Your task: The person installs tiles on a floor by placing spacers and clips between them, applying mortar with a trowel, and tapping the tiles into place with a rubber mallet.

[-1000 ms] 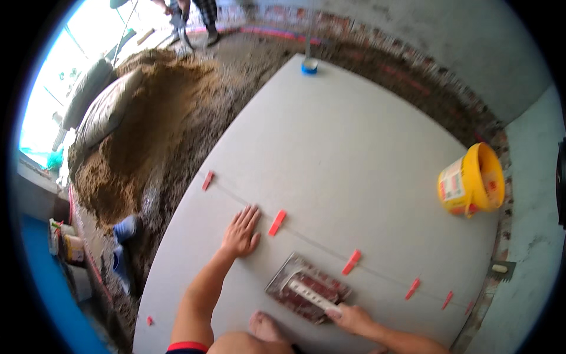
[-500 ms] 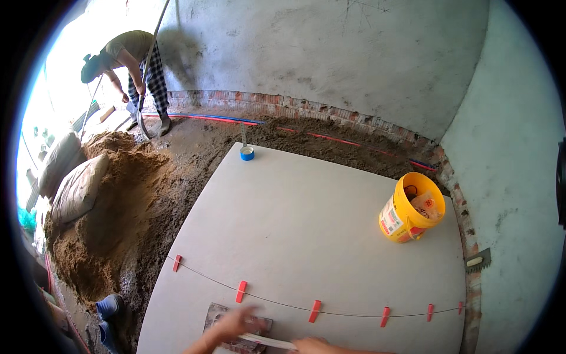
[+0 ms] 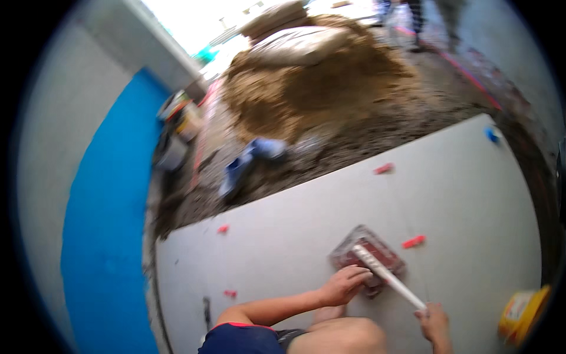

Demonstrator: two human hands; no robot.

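Note:
A white stick (image 3: 386,274) slants across a flat, square-edged reddish-brown pad (image 3: 383,253) with a dirty grey rim, lying on the large pale tile (image 3: 306,236). My right hand (image 3: 434,323) is closed round the stick's near end. Close to the stick's far half is my left hand (image 3: 346,285), its fingers loosely bent forward over the pad's near edge. Blur hides whether those fingertips touch the stick. Red tile-levelling wedges (image 3: 414,242) stand along a joint line just right of the pad.
A yellow bucket (image 3: 522,315) stands at the right, and a blue tape roll (image 3: 492,135) lies at the tile's far corner. Beyond are blue shoes (image 3: 250,162), a sand heap (image 3: 330,88) with sacks (image 3: 300,46), and buckets (image 3: 177,127) by a blue-painted wall (image 3: 109,224). A person's legs (image 3: 415,20) show far off.
My view has swung left, bringing the blue wall and my knee into sight. The right hand now grips the stick's near end; the left is beside its far half.

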